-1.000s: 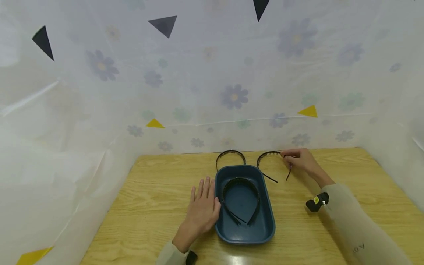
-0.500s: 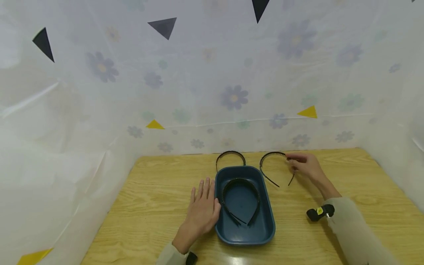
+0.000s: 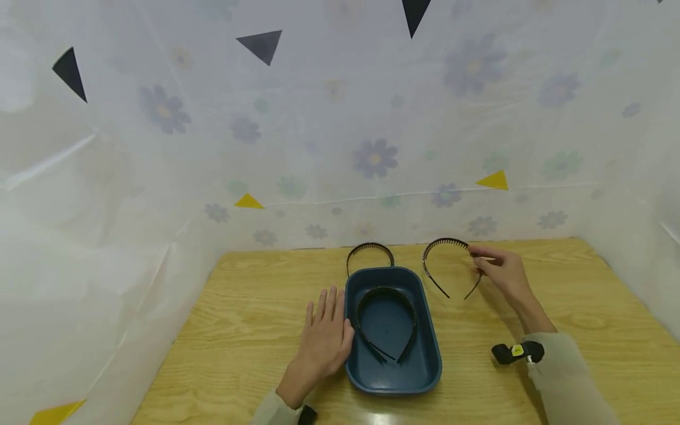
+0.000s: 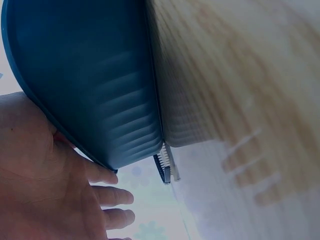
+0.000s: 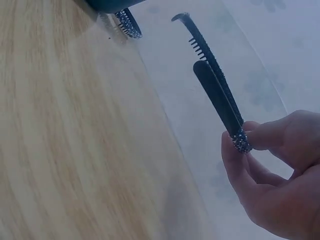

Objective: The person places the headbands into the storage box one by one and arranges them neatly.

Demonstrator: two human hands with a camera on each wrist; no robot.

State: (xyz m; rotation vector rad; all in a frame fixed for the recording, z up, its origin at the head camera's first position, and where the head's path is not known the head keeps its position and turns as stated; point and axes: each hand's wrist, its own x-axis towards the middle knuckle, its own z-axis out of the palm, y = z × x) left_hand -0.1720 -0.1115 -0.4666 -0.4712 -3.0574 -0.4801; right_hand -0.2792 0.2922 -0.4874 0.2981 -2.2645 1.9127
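White sheeting (image 3: 319, 112): rises at the back and along both sides; pale flowers (image 3: 375, 157) show on it.
Wood-grain table (image 3: 249, 313): yellowish; its far edge meets the sheeting.
Blue tray (image 3: 393, 381): deep, round-cornered; its long axis runs away from the person; it stands between the left hand (image 3: 324, 336) and the right hand (image 3: 504, 271).
Hand at the tray: the left; fingers straight, laid against the tray's left side; it grips no headband and is well apart from the held one.
Hand at the headband: the right, so the nearer; thumb and fingers pinch the held headband (image 3: 446, 240) on its right limb.
Held headband: beyond the tray's far right corner, near it, a gap showing in the head view; it appears raised off the table; long axis roughly in line with the tray's, arch pointing away, tips toward the person; black, slim, open-ended.
Inner headband (image 3: 385, 289): inside the tray, lying the same way; crossing tips leave the count unclear, perhaps more than one.
Rear headband (image 3: 370, 244): just past the tray's far end, partly hidden by it.
Sparkle (image 5: 241, 141): silvery specks at the pinch.
Teeth (image 5: 197, 49): short, comb-like, along the inner edge.
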